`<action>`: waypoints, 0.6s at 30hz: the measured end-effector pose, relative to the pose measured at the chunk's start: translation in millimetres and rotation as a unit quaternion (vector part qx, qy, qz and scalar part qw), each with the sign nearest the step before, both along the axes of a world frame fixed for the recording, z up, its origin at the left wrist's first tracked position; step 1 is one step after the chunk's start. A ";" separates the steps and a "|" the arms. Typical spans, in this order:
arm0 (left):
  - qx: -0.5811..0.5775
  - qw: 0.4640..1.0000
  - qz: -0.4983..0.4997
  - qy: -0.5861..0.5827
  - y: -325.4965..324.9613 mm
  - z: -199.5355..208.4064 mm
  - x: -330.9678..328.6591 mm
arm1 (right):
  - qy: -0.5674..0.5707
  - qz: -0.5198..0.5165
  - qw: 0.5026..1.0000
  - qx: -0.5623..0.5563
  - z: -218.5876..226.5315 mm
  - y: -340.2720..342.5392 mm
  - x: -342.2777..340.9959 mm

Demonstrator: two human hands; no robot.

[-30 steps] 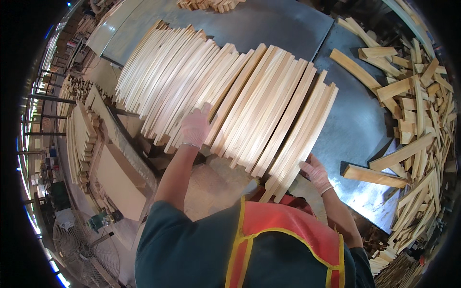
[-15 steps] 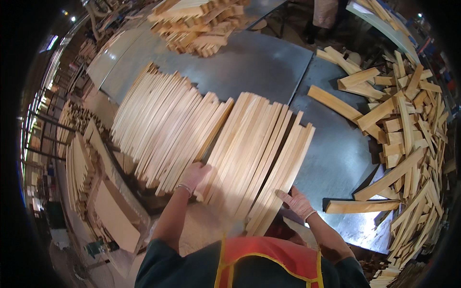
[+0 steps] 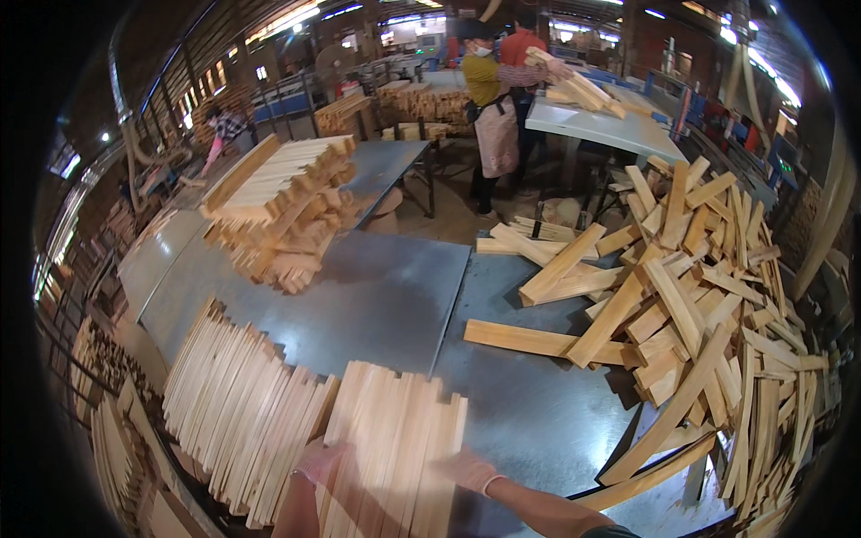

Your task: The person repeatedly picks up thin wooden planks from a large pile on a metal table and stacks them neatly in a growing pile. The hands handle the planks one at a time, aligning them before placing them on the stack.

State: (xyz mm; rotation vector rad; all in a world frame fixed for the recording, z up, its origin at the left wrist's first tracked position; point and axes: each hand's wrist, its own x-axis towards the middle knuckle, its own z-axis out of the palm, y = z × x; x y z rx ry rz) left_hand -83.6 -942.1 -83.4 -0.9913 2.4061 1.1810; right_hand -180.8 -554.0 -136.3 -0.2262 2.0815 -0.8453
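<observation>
A row of pale wooden strips [image 3: 386,439] lies side by side on the metal table in front of me. My left hand [image 3: 320,462], in a thin pale glove, rests against the row's left edge with its fingers stretched out. Across from it, my gloved right hand [image 3: 466,471] lies against the right edge, fingers extended onto the strips and slightly blurred. Neither hand is wrapped round a strip. Directly left of this row is a second, wider row of narrow strips [image 3: 242,403] with uneven ends.
Loose boards [image 3: 682,314] are heaped on the right of the metal table [image 3: 359,278]. A tall stack of wood [image 3: 278,197] stands at the far left. Beyond, a person in an apron [image 3: 498,117] holds boards over another table [image 3: 601,125]. More wood leans at the left edge.
The view has tilted up, so the table sits lower and people appear beyond it. The gap between strips on the row's right side has closed, and my right hand has moved inward.
</observation>
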 end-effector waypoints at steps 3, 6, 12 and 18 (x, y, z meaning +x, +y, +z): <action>0.201 0.973 0.114 0.020 42.4 68.0 -2.5 | 0.029 -0.054 0.997 -0.052 -0.1 -1.3 12.6; 0.291 0.952 0.048 0.077 47.0 72.6 2.0 | 0.096 -0.025 0.988 -0.116 -15.8 19.0 19.1; 0.249 0.960 -0.038 0.124 72.7 108.7 -9.7 | -0.056 -0.262 0.928 -0.259 49.9 45.3 35.4; 0.120 0.962 -0.152 0.191 97.3 192.3 -19.8 | 0.109 -0.327 0.841 -0.416 182.5 75.3 51.8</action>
